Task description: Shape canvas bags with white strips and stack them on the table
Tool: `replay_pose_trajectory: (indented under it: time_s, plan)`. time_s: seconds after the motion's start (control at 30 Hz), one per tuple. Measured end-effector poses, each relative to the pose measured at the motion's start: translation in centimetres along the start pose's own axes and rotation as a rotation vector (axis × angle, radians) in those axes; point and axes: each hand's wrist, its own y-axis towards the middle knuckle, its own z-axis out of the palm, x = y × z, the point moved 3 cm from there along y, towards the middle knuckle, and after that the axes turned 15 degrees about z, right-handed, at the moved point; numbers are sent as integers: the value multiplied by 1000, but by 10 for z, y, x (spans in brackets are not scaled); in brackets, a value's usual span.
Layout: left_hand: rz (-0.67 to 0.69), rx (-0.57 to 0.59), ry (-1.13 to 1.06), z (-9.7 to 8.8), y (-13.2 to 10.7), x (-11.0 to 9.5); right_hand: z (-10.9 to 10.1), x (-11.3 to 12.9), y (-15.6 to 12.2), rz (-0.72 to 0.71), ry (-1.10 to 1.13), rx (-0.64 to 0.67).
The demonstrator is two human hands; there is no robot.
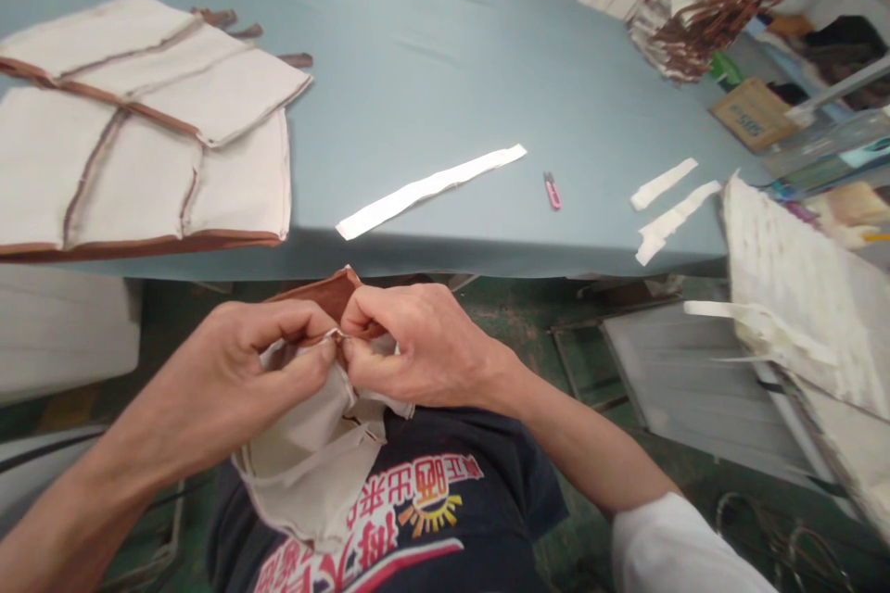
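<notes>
Both hands pinch a sewn cloth piece, cream with a brown side, in front of my body below the table edge. My left hand grips its seam between thumb and forefinger. Right beside it, my right hand pinches the same seam, and the fingertips nearly meet. The cloth hangs down over the dark apron. What lies exactly between the fingertips is too small to make out. On the table ahead are a long white strip and pink thread snips.
Cream sewn pieces with brown edging lie stacked at the table's left. Two short white strips lie at right. A large bundle of cream and brown cloth sits at the far right. A fabric-covered board stands beyond the table's right end.
</notes>
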Motion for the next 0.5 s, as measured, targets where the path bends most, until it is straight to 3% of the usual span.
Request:
replay_pose_trajectory:
  time_s: [0.1,0.27,0.33,0.5]
  plan:
    - [-58,-89,-65,5,-2,2,0,0,0,15,-1,-27]
    - [-231,-120,-526,22,-9,18,0,-7,1,116,371,247]
    - [-221,-123,-545,23,-9,20,2,-11,3,131,445,301]
    - [-189,-24,-458,11,-10,15,1,-17,6,23,457,268]
